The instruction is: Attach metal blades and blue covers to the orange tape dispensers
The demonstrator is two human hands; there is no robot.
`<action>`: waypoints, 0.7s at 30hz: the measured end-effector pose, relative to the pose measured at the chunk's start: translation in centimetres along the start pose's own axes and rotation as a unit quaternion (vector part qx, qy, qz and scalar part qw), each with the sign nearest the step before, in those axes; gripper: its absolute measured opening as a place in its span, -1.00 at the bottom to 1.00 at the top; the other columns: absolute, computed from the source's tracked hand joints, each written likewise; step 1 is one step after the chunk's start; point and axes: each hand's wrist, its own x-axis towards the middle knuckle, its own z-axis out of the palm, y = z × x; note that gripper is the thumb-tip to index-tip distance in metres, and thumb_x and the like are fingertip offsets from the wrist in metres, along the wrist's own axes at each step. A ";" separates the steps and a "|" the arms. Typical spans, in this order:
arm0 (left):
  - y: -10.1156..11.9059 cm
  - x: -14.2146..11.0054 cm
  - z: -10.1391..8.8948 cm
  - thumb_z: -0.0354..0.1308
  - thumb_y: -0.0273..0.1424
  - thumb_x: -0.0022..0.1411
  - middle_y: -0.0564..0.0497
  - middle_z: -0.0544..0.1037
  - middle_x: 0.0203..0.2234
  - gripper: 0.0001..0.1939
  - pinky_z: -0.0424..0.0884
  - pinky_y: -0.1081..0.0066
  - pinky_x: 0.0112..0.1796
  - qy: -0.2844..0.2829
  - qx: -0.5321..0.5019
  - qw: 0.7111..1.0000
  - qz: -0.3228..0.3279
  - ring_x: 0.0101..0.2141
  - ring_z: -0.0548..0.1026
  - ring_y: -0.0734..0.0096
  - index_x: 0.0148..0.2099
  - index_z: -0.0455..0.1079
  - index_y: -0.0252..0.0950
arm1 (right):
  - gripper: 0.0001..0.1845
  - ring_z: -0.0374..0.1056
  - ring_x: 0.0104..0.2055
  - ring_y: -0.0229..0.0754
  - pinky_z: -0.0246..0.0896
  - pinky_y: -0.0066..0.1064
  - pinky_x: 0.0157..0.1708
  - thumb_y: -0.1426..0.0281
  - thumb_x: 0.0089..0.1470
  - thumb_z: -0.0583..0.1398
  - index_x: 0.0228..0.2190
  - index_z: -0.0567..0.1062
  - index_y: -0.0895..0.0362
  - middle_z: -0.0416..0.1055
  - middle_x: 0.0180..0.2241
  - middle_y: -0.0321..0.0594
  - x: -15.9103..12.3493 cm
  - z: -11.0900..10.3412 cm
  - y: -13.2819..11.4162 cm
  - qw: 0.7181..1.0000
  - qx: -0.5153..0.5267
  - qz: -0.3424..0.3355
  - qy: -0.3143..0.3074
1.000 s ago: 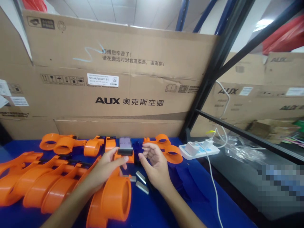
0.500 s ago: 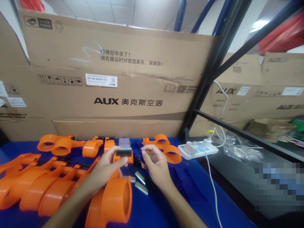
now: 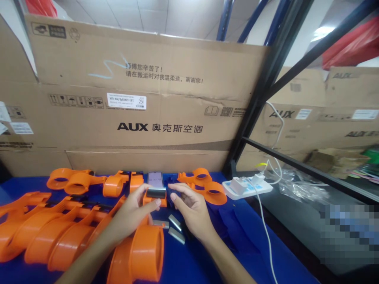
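My left hand (image 3: 134,213) is closed around the head of an orange tape dispenser (image 3: 147,248), thumb on its near face. A black roller (image 3: 156,192) lies across the top of that head. My right hand (image 3: 194,209) pinches a small dark blue plastic piece (image 3: 171,193), partly hidden by the fingers, close to the right side of the dispenser head. Whether the two touch I cannot tell. Below the hands, small flat metal pieces (image 3: 177,235) lie on the blue table surface (image 3: 189,268).
Several more orange tape dispensers (image 3: 71,240) crowd the left side, with others (image 3: 214,192) behind. A phone (image 3: 155,179) stands at the back. Dark blue sheet-like pieces (image 3: 237,228) lie right. A white power strip (image 3: 247,187) trails a cable. Large cardboard (image 3: 160,110) walls the back.
My right hand has brought the dark blue piece leftward, up against or very near the side of the dispenser head. My left hand has barely moved.
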 end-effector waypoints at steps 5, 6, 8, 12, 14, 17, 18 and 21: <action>-0.3 0.1 -0.1 0.29 -0.28 0.26 -0.02 0.57 -0.18 -0.78 0.44 0.26 -0.05 0.001 0.009 1.000 0.012 -0.16 0.53 0.25 -0.08 0.42 -0.20 | -0.64 0.42 -0.08 -0.12 0.37 -0.31 -0.09 0.33 0.10 0.40 -0.06 0.54 0.01 0.46 -0.12 -0.18 -0.2 0.5 0.4 0.998 0.058 0.006 -0.010; -0.3 0.1 -0.1 0.29 -0.28 0.26 -0.02 0.57 -0.19 -0.79 0.44 0.25 -0.04 0.001 0.012 1.000 0.013 -0.15 0.52 0.24 -0.09 0.42 -0.21 | -0.63 0.41 -0.14 -0.15 0.37 -0.35 -0.16 0.35 0.08 0.41 -0.07 0.51 0.00 0.44 -0.17 -0.21 -0.3 0.6 0.6 0.997 0.071 0.013 0.000; -0.4 0.1 -0.2 0.28 -0.28 0.27 -0.01 0.55 -0.19 -0.78 0.43 0.25 -0.03 0.005 0.022 1.000 0.015 -0.14 0.52 0.24 -0.08 0.41 -0.21 | -0.63 0.37 -0.25 -0.21 0.34 -0.42 -0.30 0.36 0.04 0.43 -0.13 0.46 0.01 0.38 -0.26 -0.29 -0.4 0.8 1.0 0.996 0.088 0.016 0.017; -0.8 0.2 -0.3 0.28 -0.25 0.27 -0.03 0.55 -0.16 -0.75 0.42 0.23 -0.01 0.007 0.037 0.999 0.019 -0.12 0.51 0.23 -0.04 0.41 -0.19 | -0.68 0.26 -0.40 -0.29 0.23 -0.47 -0.39 0.39 0.06 0.42 -0.24 0.40 0.03 0.30 -0.35 -0.36 -0.6 0.9 1.1 0.998 0.067 0.004 0.016; -1.0 0.3 -0.4 0.28 -0.24 0.27 -0.05 0.56 -0.15 -0.73 0.43 0.23 -0.02 0.009 0.040 0.999 0.021 -0.11 0.52 0.21 -0.03 0.42 -0.19 | -0.71 0.24 -0.40 -0.29 0.21 -0.46 -0.38 0.40 0.07 0.40 -0.29 0.37 0.04 0.29 -0.36 -0.36 -0.6 0.8 1.0 0.999 0.048 -0.008 0.012; -1.1 0.3 -0.4 0.29 -0.21 0.25 -0.06 0.58 -0.15 -0.71 0.46 0.25 -0.06 0.023 0.056 0.998 0.025 -0.10 0.53 0.18 -0.03 0.44 -0.19 | -0.69 0.26 -0.34 -0.24 0.21 -0.43 -0.34 0.41 0.08 0.38 -0.43 0.31 0.06 0.30 -0.35 -0.32 -0.5 0.7 0.7 0.999 0.000 -0.052 0.007; -1.1 0.3 -0.4 0.30 -0.20 0.24 -0.06 0.58 -0.16 -0.70 0.47 0.26 -0.09 0.028 0.062 0.997 0.023 -0.11 0.53 0.18 -0.04 0.44 -0.19 | -0.67 0.27 -0.32 -0.22 0.21 -0.42 -0.34 0.42 0.08 0.37 -0.47 0.29 0.07 0.31 -0.35 -0.30 -0.5 0.6 0.7 0.997 -0.024 -0.071 0.002; -1.0 0.2 -0.3 0.31 -0.17 0.21 -0.05 0.58 -0.19 -0.66 0.50 0.32 -0.27 0.026 0.064 0.998 0.005 -0.24 0.56 0.21 -0.04 0.44 -0.19 | -0.68 0.28 -0.33 -0.20 0.19 -0.41 -0.36 0.43 0.12 0.33 -0.51 0.29 0.08 0.31 -0.36 -0.27 -0.5 0.2 0.4 0.987 -0.101 -0.120 -0.018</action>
